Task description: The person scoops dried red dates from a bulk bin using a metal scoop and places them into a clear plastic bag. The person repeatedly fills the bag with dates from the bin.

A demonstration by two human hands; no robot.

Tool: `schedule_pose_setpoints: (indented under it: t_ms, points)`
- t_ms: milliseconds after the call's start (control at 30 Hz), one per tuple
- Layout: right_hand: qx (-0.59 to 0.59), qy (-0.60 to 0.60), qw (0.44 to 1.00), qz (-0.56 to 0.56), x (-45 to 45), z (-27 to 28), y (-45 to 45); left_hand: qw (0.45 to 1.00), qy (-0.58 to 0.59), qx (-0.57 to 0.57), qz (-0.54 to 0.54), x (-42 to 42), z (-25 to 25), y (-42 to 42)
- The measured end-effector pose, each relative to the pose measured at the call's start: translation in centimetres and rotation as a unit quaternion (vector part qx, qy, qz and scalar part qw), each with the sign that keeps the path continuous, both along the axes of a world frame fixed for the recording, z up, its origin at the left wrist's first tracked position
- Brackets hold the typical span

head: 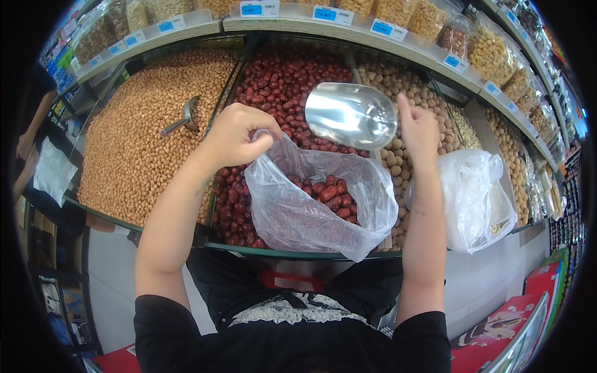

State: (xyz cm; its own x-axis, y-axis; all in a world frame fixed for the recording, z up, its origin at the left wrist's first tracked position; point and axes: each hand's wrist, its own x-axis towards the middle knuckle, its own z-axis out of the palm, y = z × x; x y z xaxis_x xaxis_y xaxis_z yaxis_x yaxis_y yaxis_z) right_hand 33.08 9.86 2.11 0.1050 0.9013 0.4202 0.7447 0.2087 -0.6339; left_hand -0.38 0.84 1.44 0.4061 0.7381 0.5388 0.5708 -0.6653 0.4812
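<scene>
My left hand (243,135) pinches the rim of a clear plastic bag (303,224), drawing its mouth wide. Inside the bag lies a heap of dried red dates (333,193). The bag rests over the front of a bin of loose red dates (284,77). My right hand (419,128) grips a shiny metal scoop (352,114) by its handle, mostly hidden in the fist. The scoop is above the far side of the bag, over the dates and the edge of the neighbouring bin. I see no dates in it.
Left is a bin of peanuts (135,135) with another metal scoop (182,119) in it. Right are round brown dried fruits (396,158) and a filled white plastic bag (475,196). A shelf ledge (298,25) overhangs the bins. At far left another person's hand (25,144) appears beside a plastic bag (53,170).
</scene>
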Motion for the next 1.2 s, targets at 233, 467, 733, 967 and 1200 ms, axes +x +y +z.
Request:
schedule_pose_setpoints:
  t_ms: [233,467,733,967,1200]
  points:
    - [0.072,-0.162,0.984,0.006,-0.2,-3.9,0.8,1.000,0.001,0.000,0.001,-0.3,0.2,0.1]
    - [0.240,-0.410,0.880,-0.008,-3.4,-2.7,2.6,1.000,0.001,0.011,-0.010,0.4,0.5,-0.2]
    - [0.220,-0.593,0.775,0.000,-6.9,-6.1,7.0,0.998,-0.001,0.054,-0.025,0.0,0.0,0.2]
    - [0.128,-0.601,0.782,0.105,-7.3,-7.0,6.7,0.999,0.009,0.041,-0.016,0.3,0.0,0.0]
    - [0.068,-0.422,0.894,0.133,-5.7,-4.5,1.4,0.999,0.012,0.030,0.002,0.4,0.1,-0.2]
